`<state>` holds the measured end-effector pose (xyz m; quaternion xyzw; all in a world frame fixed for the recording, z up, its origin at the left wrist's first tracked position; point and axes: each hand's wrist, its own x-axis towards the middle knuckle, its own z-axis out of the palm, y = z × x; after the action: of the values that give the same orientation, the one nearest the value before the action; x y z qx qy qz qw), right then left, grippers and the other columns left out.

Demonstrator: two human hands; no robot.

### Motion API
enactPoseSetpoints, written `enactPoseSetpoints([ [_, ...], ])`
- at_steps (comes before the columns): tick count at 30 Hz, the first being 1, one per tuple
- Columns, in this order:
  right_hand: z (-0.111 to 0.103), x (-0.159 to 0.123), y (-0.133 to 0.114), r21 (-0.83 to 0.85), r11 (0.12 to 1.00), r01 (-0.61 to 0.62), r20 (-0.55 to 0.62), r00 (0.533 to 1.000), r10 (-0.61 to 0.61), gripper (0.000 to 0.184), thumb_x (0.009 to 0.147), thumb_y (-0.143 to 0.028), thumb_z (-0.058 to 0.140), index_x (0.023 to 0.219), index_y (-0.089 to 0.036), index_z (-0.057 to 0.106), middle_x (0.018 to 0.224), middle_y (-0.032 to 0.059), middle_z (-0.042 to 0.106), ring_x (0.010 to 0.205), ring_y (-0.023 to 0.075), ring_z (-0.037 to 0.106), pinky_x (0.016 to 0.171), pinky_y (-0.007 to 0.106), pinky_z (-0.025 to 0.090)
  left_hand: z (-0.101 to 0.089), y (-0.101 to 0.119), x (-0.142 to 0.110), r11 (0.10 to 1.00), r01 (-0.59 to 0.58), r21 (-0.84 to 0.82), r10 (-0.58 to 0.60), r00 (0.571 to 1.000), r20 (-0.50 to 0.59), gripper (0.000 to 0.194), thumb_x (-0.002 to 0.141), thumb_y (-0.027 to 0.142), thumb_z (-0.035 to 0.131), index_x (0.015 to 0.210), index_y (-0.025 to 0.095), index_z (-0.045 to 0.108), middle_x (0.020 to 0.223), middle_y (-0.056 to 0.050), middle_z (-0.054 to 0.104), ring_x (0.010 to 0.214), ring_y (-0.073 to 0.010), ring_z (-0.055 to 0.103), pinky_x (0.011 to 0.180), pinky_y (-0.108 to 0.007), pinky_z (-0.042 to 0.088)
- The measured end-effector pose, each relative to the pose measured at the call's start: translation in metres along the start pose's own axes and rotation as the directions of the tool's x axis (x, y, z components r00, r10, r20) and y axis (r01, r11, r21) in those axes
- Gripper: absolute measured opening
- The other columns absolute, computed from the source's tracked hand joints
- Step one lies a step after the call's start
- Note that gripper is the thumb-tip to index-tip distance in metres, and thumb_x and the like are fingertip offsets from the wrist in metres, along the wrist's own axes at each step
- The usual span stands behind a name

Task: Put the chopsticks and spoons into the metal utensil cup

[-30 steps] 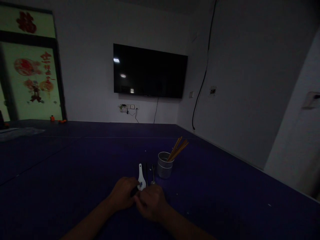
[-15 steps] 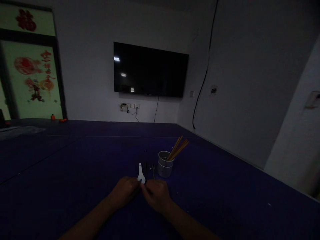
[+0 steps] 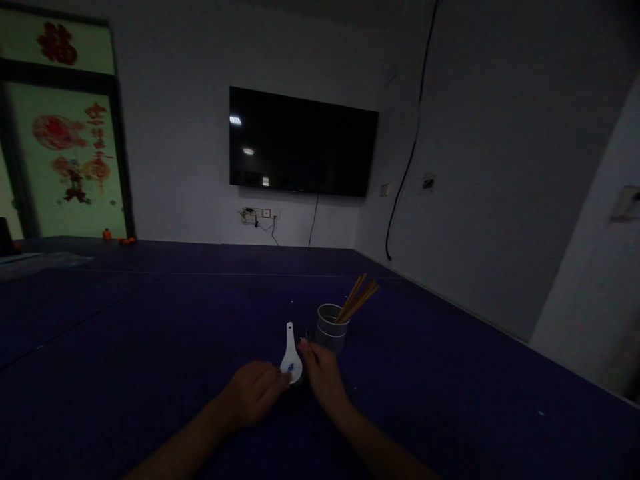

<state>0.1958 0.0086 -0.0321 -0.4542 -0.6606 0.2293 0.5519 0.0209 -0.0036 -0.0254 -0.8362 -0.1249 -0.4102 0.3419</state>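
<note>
A white soup spoon (image 3: 291,353) with a small blue mark in its bowl points its handle away from me. My left hand (image 3: 256,392) pinches the edge of the bowl between thumb and fingers. Just right of it, my right hand (image 3: 325,380) is closed around a dark slim utensil (image 3: 307,335), of which only the far end shows; its kind is hidden. Right behind that hand stands a grey metal cup (image 3: 330,329), its lower front partly covered by my fingers. Several wooden chopsticks (image 3: 358,299) lean to the right in the cup.
The dark purple tabletop (image 3: 200,320) reaches back to the wall and carries a few white specks. Clear plastic (image 3: 45,265) and small orange items (image 3: 126,241) lie at the far left. A black cable (image 3: 404,175) hangs down the right wall near the table.
The soup spoon has shifted right and slightly turned, with my left hand on its bowl. My right hand has moved forward and right to the dark utensil beside the cup.
</note>
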Motion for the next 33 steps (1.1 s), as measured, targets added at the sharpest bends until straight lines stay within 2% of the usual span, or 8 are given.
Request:
enactPoseSetpoints([
  [4,0.000,0.008,-0.002,0.240,0.967,-0.091,-0.008,0.995,0.095,0.049,0.077,-0.062,0.050,0.061,-0.017,0.055,0.053,-0.0037,0.046,0.050,0.0112,0.041,0.046,0.022,0.033,-0.007,0.016,0.012,0.984,-0.150,-0.092,0.164,0.971,0.173,0.017,0.090,0.011,0.042,0.100,0.012,0.055,0.069,-0.005,0.065,0.059,-0.0134,0.059,0.052,-0.025,0.047],
  [9,-0.009,0.011,-0.017,0.260,0.965,-0.016,-0.119,0.992,0.048,0.040,0.076,-0.057,0.056,0.066,-0.018,0.056,0.052,-0.0047,0.047,0.048,0.0120,0.043,0.046,0.022,0.035,-0.002,0.016,0.011,0.992,-0.098,-0.078,0.114,0.961,0.253,0.026,0.092,0.012,0.034,0.113,0.015,0.050,0.075,-0.006,0.066,0.064,-0.0136,0.061,0.058,-0.026,0.050],
  [12,-0.021,0.008,-0.026,0.122,0.992,0.044,-0.254,0.967,-0.011,0.039,0.083,-0.055,0.048,0.070,-0.019,0.057,0.055,-0.0020,0.053,0.050,0.0140,0.049,0.047,0.023,0.038,0.006,0.009,0.005,0.998,0.021,-0.064,-0.003,0.962,0.272,0.029,0.094,0.016,0.032,0.119,0.017,0.046,0.071,-0.003,0.063,0.059,-0.0127,0.059,0.054,-0.024,0.048],
  [16,-0.040,0.010,-0.026,-0.189,0.978,0.091,-0.446,0.879,-0.168,0.041,0.084,-0.055,0.044,0.078,-0.019,0.063,0.068,0.0056,0.065,0.060,0.0191,0.059,0.056,0.028,0.044,0.012,0.004,0.000,0.985,0.150,-0.088,-0.114,0.937,0.330,0.029,0.094,0.022,0.032,0.118,0.017,0.047,0.069,-0.003,0.062,0.055,-0.0127,0.058,0.052,-0.023,0.046],
  [20,-0.055,0.023,-0.010,-0.444,0.877,0.182,-0.419,0.824,-0.383,0.043,0.086,-0.053,0.041,0.079,-0.020,0.068,0.080,0.0102,0.069,0.076,0.0237,0.065,0.070,0.034,0.047,0.014,0.003,-0.003,0.974,0.207,-0.088,-0.155,0.900,0.407,0.029,0.093,0.022,0.031,0.117,0.018,0.048,0.077,-0.004,0.065,0.060,-0.0133,0.060,0.056,-0.023,0.046],
  [25,-0.063,0.034,0.011,-0.589,0.795,0.145,-0.328,0.856,-0.399,0.043,0.092,-0.046,0.036,0.088,-0.019,0.069,0.089,0.0097,0.071,0.079,0.0219,0.066,0.071,0.030,0.045,0.014,0.002,-0.006,0.963,0.246,-0.107,-0.177,0.882,0.436,0.028,0.093,0.021,0.032,0.115,0.018,0.048,0.080,-0.004,0.067,0.063,-0.0150,0.062,0.057,-0.025,0.047],
  [29,-0.066,0.036,0.017,-0.667,0.744,0.043,-0.297,0.900,-0.319,0.044,0.093,-0.046,0.033,0.091,-0.019,0.068,0.083,0.0077,0.071,0.069,0.0196,0.066,0.061,0.026,0.040,0.014,0.002,-0.006,0.955,0.272,-0.116,-0.195,0.873,0.446,0.026,0.093,0.022,0.031,0.111,0.019,0.050,0.079,-0.003,0.067,0.064,-0.0156,0.063,0.058,-0.026,0.047],
  [33,-0.068,0.037,0.013,-0.785,0.613,-0.091,-0.267,0.942,-0.202,0.038,0.095,-0.041,0.035,0.099,-0.019,0.066,0.070,0.0061,0.069,0.059,0.0185,0.063,0.052,0.024,0.031,0.014,0.003,-0.006,0.951,0.291,-0.108,-0.211,0.860,0.465,0.025,0.094,0.023,0.029,0.105,0.019,0.052,0.078,-0.003,0.067,0.063,-0.0142,0.062,0.058,-0.024,0.045],
])
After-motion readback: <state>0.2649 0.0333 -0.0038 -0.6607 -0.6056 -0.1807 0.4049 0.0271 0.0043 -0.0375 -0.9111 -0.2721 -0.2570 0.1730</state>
